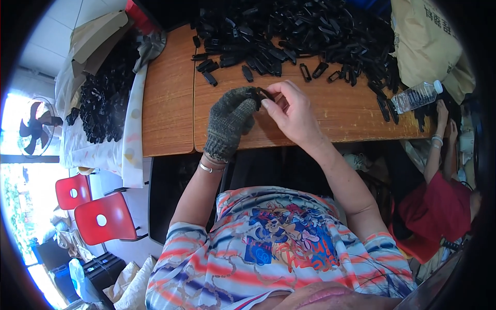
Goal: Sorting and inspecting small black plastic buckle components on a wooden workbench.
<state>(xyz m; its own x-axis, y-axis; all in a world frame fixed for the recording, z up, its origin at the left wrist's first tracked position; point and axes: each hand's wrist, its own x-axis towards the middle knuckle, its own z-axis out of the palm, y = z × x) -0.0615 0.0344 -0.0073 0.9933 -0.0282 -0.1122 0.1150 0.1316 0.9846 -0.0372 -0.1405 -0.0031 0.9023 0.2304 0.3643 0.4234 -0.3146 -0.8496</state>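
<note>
Brown wood-grain table [170, 98] spans the upper middle, seam running front to back left of the hands. Big heap of black plastic parts [294, 39] covers its far side, thinning to strays toward the near edge. Co-worker in a dark red top [439, 209] is at far right, hands [442, 111] near the table's right end, just beside the bottle; can't tell what they hold. Tan paper sack [429, 41] at upper right, next to the heap. Left of the table, a second heap of black parts [111, 98] sits near raised brown cardboard flaps [98, 39], pale spotted sheet alongside. Two red chairs with round cutouts at lower left, nearer one [106, 219] overlapping the other; dark-bladed fan [36, 126] above them by the bright window. Left hand [230, 119], in a dark grey-green knit glove, is over the table's near part, thumb and fingers drawn in narrow on the held part. Bare right hand [294, 113] meets it from the right, thumb and index pinching the same part. Clear plastic bottle [416, 98], white cap, lies tilted at the table's right end. Small black part [262, 97] is between both hands' fingertips, above the tabletop; its details are mostly hidden.
</note>
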